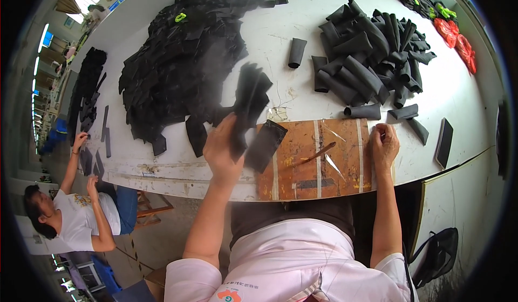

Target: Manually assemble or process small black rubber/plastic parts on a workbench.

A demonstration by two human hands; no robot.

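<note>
My left hand (pixel 222 146) is closed on a black sheet piece (pixel 251 94), lifted at the left end of a wooden board and smeared by motion. Another flat black piece (pixel 266 146) lies tilted over the board's left edge, close to my fingers. The wooden board (pixel 345 132) is brown and stained, with pale strips across it. On it rests a thin brown stick-like tool (pixel 322 151) beside slivers of clear film. My right hand (pixel 384 143) rests at the board's right edge with fingers curled; whatever they may hold is hidden.
A wide heap of flat black pieces (pixel 167 75) covers the table's left. Rolled black tubes (pixel 356 59) are piled at the far right, with one lone tube (pixel 297 52) nearer the middle. A dark flat block (pixel 443 143) lies farther right. At left, a co-worker (pixel 81 215) handles black strips.
</note>
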